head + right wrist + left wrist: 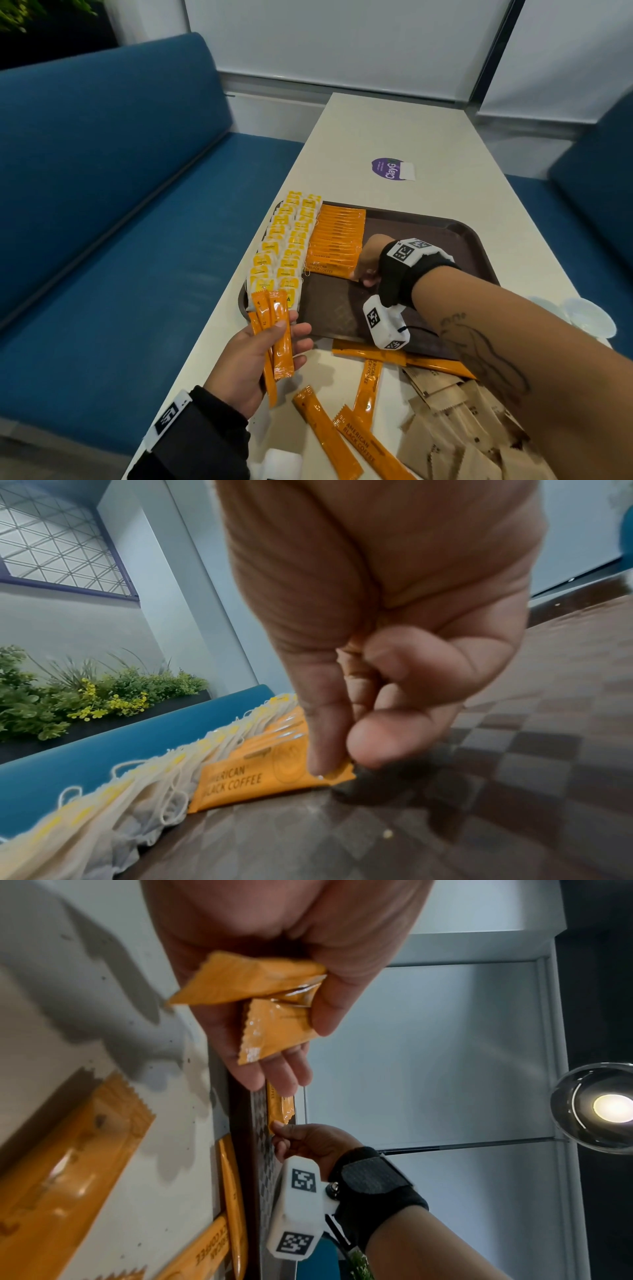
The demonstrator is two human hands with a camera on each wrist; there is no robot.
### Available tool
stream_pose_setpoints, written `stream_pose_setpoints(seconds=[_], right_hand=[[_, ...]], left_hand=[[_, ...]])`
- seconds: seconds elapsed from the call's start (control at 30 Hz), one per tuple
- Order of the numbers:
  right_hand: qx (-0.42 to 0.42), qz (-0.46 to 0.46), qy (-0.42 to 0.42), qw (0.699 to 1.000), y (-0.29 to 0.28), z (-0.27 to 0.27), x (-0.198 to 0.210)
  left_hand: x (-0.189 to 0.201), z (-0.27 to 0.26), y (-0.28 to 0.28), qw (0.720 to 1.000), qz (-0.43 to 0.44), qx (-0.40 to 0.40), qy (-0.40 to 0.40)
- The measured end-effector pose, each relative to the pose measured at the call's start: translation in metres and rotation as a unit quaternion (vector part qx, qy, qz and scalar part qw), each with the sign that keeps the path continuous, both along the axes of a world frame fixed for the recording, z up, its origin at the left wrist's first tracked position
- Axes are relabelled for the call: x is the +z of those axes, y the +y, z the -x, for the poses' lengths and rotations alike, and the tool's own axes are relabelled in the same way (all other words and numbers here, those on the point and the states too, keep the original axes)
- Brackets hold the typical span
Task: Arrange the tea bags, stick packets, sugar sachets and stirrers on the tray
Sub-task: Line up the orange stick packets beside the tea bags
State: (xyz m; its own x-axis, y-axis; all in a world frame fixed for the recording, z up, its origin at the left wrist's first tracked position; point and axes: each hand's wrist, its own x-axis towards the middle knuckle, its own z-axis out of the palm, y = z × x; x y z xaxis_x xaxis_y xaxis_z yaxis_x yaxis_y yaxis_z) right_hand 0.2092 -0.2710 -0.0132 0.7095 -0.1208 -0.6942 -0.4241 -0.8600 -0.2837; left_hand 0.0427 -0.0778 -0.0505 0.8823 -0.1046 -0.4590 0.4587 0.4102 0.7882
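Note:
A brown tray [455, 236] lies on the white table. Two rows of yellow-tagged tea bags [286, 246] run along its left side, with a row of orange stick packets [337, 240] beside them. My right hand [368, 270] pinches the near end of the nearest orange stick packet [274, 775] in that row, low on the tray floor. Over the tray's near left corner, my left hand [270, 356] grips a bunch of orange stick packets [270, 999]. Loose orange stick packets [342, 431] and brown sugar sachets [459, 428] lie on the table in front of the tray.
A purple round sticker [388, 168] is on the table beyond the tray. Clear plastic lids [582, 315] sit at the table's right edge. Blue bench seats [113, 205] flank the table on both sides. The tray's right half [428, 246] is bare.

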Motion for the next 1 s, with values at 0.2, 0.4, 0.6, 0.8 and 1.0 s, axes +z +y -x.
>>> stream_pose_setpoints(seconds=[0.2, 0.4, 0.6, 0.8, 1.0], right_hand=[[-0.020, -0.019, -0.034, 0.999, 0.001, -0.004, -0.003], [-0.045, -0.030, -0.008, 0.998, 0.003, -0.004, 0.000], [-0.017, -0.011, -0.058, 0.998, 0.001, 0.001, 0.000], [0.033, -0.033, -0.191, 0.980, 0.005, 0.028, 0.023], [0.061, -0.291, -0.142, 0.944, 0.021, 0.118, 0.043]], left_hand=[[-0.003, -0.001, 0.004, 1.000, -0.001, 0.004, 0.005], [-0.004, 0.000, 0.003, 1.000, 0.004, 0.002, 0.010], [-0.002, 0.001, 0.003, 1.000, 0.012, -0.012, 0.021], [0.006, 0.006, 0.004, 0.999, -0.016, -0.030, 0.015], [0.012, 0.014, -0.009, 0.993, -0.081, -0.083, -0.025]])
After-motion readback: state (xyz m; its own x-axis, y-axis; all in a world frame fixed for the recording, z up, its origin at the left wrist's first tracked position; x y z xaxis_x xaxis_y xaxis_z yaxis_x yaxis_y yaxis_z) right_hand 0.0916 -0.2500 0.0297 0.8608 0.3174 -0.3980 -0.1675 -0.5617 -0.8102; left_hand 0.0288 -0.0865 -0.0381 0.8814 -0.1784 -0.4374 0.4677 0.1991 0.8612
